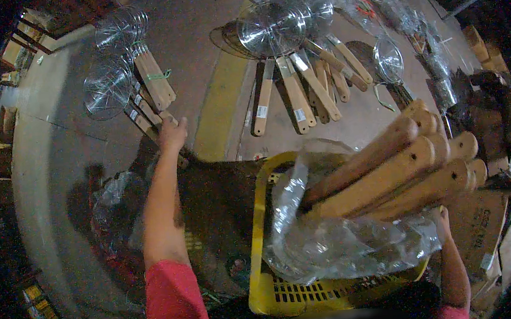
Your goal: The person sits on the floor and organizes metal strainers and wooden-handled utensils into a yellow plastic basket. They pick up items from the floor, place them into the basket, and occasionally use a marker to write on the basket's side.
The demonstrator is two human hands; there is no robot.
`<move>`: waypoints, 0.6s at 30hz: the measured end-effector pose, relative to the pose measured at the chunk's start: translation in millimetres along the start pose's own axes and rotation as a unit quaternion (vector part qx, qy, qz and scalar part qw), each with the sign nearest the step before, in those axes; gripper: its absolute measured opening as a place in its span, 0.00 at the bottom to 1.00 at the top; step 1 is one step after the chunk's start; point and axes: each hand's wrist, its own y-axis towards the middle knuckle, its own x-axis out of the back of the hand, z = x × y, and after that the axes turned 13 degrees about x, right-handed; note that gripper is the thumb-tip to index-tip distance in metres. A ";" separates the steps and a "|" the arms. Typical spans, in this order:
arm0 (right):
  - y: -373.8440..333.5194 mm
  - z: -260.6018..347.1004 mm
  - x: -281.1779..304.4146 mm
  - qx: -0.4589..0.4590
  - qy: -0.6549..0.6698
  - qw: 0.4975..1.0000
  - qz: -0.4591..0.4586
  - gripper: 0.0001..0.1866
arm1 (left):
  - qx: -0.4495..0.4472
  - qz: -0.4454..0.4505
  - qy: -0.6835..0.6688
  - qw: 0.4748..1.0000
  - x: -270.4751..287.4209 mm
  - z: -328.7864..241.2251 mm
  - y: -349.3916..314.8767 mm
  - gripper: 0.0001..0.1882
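My left hand [172,135] is closed round the wooden handle ends of a few wire skimmers [109,90], whose round wire heads lie on the floor to the far left. Just beyond it, a bundle of wooden handles [152,77] is bound with a green tie. My right hand [444,225] grips the edge of a clear plastic bag [352,245], its fingers partly hidden by the bag. Several wooden handles [383,176] stick out of that bag, leaning to the right. The bag sits in a yellow plastic basket [255,261] in front of me.
More wire skimmers [272,29] lie fanned out on the floor ahead, handles toward me. Another wire head [388,59] rests farther right, near crumpled plastic wrap [400,16]. A cardboard box [480,229] stands right of the basket. A yellow stripe [218,102] crosses the floor.
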 end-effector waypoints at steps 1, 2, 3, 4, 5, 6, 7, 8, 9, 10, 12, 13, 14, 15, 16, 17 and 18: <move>1.7 -4.7 4.1 0.006 0.007 0.999 0.033 0.18 | 0.002 -0.024 0.020 1.000 -6.7 -3.2 8.5 0.37; 0.8 -7.9 9.5 -0.017 -0.010 0.999 0.044 0.19 | 0.005 -0.056 0.037 0.998 -13.8 -5.4 15.2 0.37; -0.5 -10.3 13.8 -0.006 0.003 0.998 0.063 0.19 | 0.006 -0.090 0.052 0.995 -16.0 -3.9 21.5 0.38; -1.7 -12.3 16.5 -0.024 -0.007 0.999 0.048 0.19 | 0.014 -0.087 0.067 0.994 -16.7 -1.1 27.0 0.39; -5.3 -12.7 20.2 -0.042 -0.019 0.998 0.032 0.19 | 0.019 -0.081 0.079 0.993 -19.9 0.7 30.9 0.39; -8.8 -13.2 21.4 -0.057 -0.025 0.998 0.021 0.19 | 0.022 -0.079 0.103 0.991 -22.7 1.7 35.0 0.40; -12.1 -12.1 23.6 -0.066 -0.031 0.997 0.012 0.19 | 0.046 -0.035 0.059 0.997 -23.3 1.6 41.4 0.40; -15.2 -10.8 24.7 -0.072 -0.035 0.997 0.006 0.19 | 0.019 -0.050 -0.004 0.999 -24.8 0.0 47.5 0.40; -19.9 -9.2 25.3 -0.083 -0.039 0.996 0.002 0.20 | 0.012 -0.044 -0.059 0.997 -24.0 1.7 52.7 0.40; -23.0 -7.4 26.1 -0.087 -0.044 0.995 0.000 0.20 | 0.001 -0.042 -0.116 0.992 -23.8 4.0 57.4 0.40; -28.4 -4.0 27.0 -0.096 -0.049 0.994 -0.006 0.20 | -0.011 -0.051 -0.090 0.995 -25.7 3.0 73.8 0.39; -32.4 -3.2 26.6 -0.103 -0.051 0.993 -0.008 0.20 | -0.027 -0.063 -0.080 0.994 -27.7 3.2 83.0 0.39; -34.1 -2.6 26.9 -0.107 -0.053 0.993 -0.009 0.20 | -0.030 -0.066 -0.076 0.994 -30.3 4.8 91.5 0.39; -36.3 -2.6 27.1 -0.111 -0.054 0.992 -0.011 0.20 | -0.042 -0.078 -0.074 0.993 -34.2 5.0 99.8 0.39; -37.5 -3.1 27.9 -0.112 -0.055 0.992 -0.012 0.20 | -0.058 -0.088 -0.074 0.992 -37.0 6.6 107.1 0.40; -38.9 -4.1 28.4 -0.115 -0.056 0.992 -0.014 0.20 | -0.057 -0.104 -0.073 0.990 -39.5 7.5 113.0 0.40; -39.8 -5.2 29.8 -0.117 -0.058 0.991 -0.014 0.20 | -0.060 -0.119 -0.074 0.988 -38.9 9.0 117.6 0.41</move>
